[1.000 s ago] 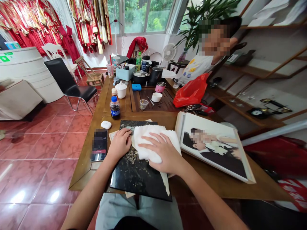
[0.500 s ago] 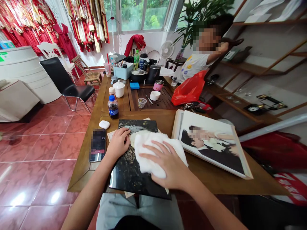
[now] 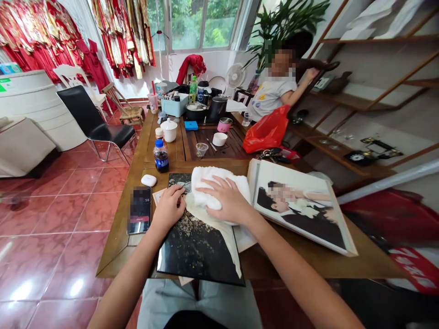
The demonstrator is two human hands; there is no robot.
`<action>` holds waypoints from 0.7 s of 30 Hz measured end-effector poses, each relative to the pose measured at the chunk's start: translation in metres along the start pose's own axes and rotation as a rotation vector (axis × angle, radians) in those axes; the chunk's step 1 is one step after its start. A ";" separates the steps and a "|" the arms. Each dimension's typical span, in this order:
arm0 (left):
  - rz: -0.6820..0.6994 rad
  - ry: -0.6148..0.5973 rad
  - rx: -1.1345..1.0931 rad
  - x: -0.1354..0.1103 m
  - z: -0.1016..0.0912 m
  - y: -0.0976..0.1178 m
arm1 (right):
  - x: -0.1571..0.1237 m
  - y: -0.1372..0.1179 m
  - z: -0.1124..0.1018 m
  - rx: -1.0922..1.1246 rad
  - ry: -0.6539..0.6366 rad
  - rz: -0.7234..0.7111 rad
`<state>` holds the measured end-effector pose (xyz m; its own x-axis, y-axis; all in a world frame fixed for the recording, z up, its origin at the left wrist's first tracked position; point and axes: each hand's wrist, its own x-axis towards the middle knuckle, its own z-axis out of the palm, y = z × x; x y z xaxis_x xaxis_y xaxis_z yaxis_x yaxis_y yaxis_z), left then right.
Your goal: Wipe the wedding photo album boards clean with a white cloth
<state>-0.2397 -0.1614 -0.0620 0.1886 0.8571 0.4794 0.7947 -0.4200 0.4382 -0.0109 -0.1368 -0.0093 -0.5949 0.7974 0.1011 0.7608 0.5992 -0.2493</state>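
At the wooden table [image 3: 115,256] over red floor tiles [image 3: 58,214], I'm pressing my right hand [image 3: 226,201] onto a white cloth [image 3: 206,185] on a black board [image 3: 197,251], my left hand [image 3: 168,208] lying apart, flat on the board's edge.

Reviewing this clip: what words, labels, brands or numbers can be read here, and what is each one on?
"56": on the phone, whose other screen content is pixelated.
Label on the plastic bottle of dark liquid: too small to read.
White lettering on the red material at lower right: too blurred to read.
Green label on the white counter at far left: too small to read.
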 end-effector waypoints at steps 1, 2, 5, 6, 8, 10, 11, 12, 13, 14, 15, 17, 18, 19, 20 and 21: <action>-0.001 0.003 0.001 0.000 0.000 0.000 | -0.012 -0.006 0.000 0.005 -0.015 -0.015; -0.003 0.004 0.002 0.000 0.001 0.000 | -0.025 -0.013 0.001 0.011 -0.027 -0.032; -0.012 0.007 0.008 -0.001 0.001 0.001 | -0.068 -0.032 0.005 0.044 -0.054 -0.094; -0.012 0.006 0.009 -0.001 0.001 0.001 | -0.081 -0.037 0.007 0.056 -0.061 -0.105; -0.009 0.003 0.009 -0.001 0.001 0.001 | -0.102 -0.046 0.009 0.076 -0.087 -0.124; 0.001 -0.003 0.010 0.000 0.000 0.001 | -0.113 -0.050 0.009 0.090 -0.113 -0.129; 0.007 -0.005 0.012 0.000 0.000 0.001 | -0.113 -0.051 0.009 0.093 -0.123 -0.126; 0.014 -0.007 0.014 0.000 0.000 0.000 | -0.111 -0.051 0.008 0.092 -0.130 -0.119; 0.020 -0.009 0.015 0.000 0.000 0.000 | -0.106 -0.050 0.007 0.086 -0.132 -0.108; 0.026 -0.009 0.016 0.000 0.000 -0.001 | -0.098 -0.047 0.006 0.077 -0.131 -0.093; 0.032 -0.008 0.015 0.000 0.000 -0.001 | -0.087 -0.044 0.005 0.065 -0.126 -0.079; 0.043 -0.006 0.012 0.000 0.001 -0.002 | -0.063 -0.036 0.004 0.036 -0.102 -0.052; 0.046 -0.003 0.012 0.000 0.001 -0.003 | -0.050 -0.032 0.003 0.022 -0.088 -0.043; 0.047 -0.003 0.013 0.000 0.001 -0.003 | -0.037 -0.027 0.002 0.011 -0.072 -0.032; 0.046 -0.004 0.015 0.000 0.001 -0.003 | -0.026 -0.022 0.002 0.005 -0.061 -0.020; 0.042 -0.008 0.019 -0.001 0.001 -0.002 | -0.017 -0.018 0.001 0.001 -0.053 -0.011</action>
<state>-0.2414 -0.1608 -0.0639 0.2265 0.8413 0.4908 0.7971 -0.4497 0.4030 -0.0152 -0.1612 -0.0074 -0.6161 0.7859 0.0522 0.7541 0.6077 -0.2492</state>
